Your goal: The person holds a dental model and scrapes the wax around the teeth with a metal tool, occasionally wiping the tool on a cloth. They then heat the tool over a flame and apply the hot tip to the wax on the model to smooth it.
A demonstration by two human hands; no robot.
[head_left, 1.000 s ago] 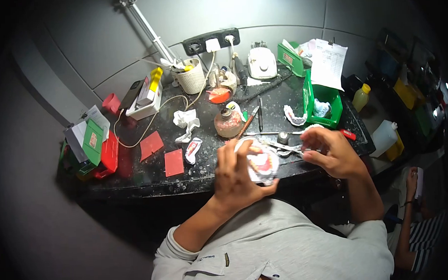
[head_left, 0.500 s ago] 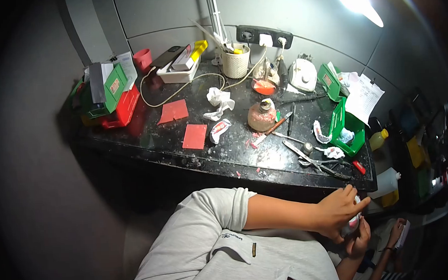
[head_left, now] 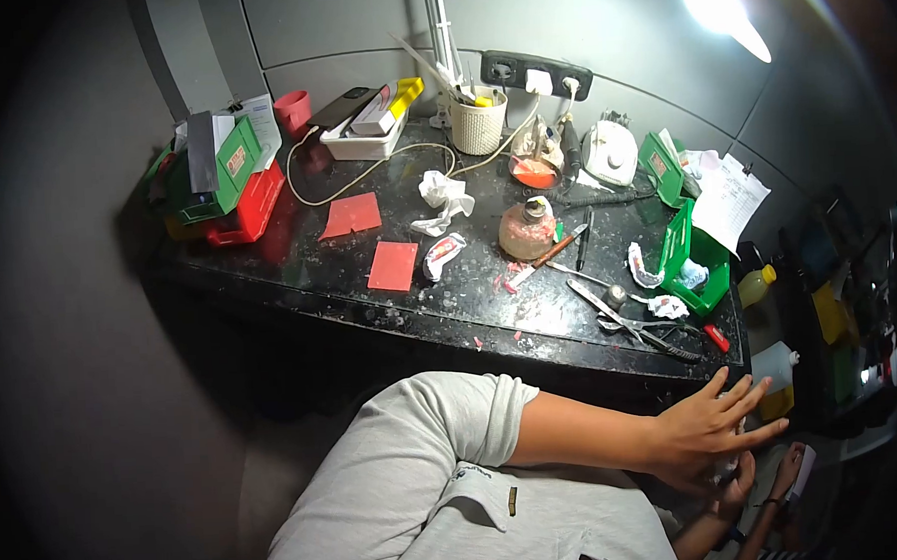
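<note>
Off the desk's front right corner, my left hand [head_left: 703, 432] spreads its fingers over a small whitish dental cast [head_left: 725, 466], its thumb mostly hidden. Below it, my right hand [head_left: 740, 487] curls its fingers around the cast from underneath. Both hands cover most of the cast, so its shape hardly shows. On the desk nearest to them lie a red piece [head_left: 716, 337], dark-handled scissors [head_left: 625, 317] and a white cast piece [head_left: 667, 306]. A horseshoe-shaped cast [head_left: 644, 265] rests by an open green box [head_left: 706, 269].
The black desk [head_left: 349, 289] holds pink wax sheets [head_left: 392, 266], a cast with pink wax [head_left: 444, 256], crumpled tissue [head_left: 445, 202], a spirit burner [head_left: 526, 232] and a red-handled knife [head_left: 557, 250]. Green and red boxes [head_left: 235, 199] stand left. Another person's hand [head_left: 789, 470] shows lower right.
My left hand has shifted right and its fingers have fanned out further. The cast, its pink part visible before, is now mostly covered. The view has shifted slightly.
</note>
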